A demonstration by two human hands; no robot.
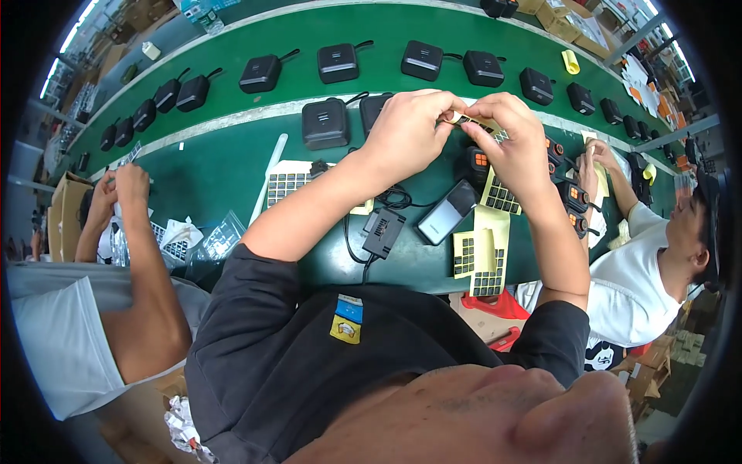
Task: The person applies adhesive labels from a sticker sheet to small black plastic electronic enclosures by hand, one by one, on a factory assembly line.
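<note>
Above the table, both hands pinch a small sheet of black stickers on yellow backing point(476, 124). My left hand point(410, 127) grips its left end between thumb and fingers. My right hand point(512, 139) has the other end, with its thumb toward the sheet's face. Under my right hand lies another yellow-backed sheet of black stickers point(501, 196); more sticker sheets point(488, 267) overlap nearer to me. A silver and black handheld device point(447, 214) rests between my forearms. Left of it sits a black box with a cable point(384, 233).
Black zippered cases point(338, 62) line the green conveyor point(379, 19); another case point(325, 124) stands on my table. Black-and-orange devices point(573, 197) are at right. A sticker sheet point(287, 185) and translucent strip point(268, 178) lie left. Co-workers point(645, 255) sit on both sides.
</note>
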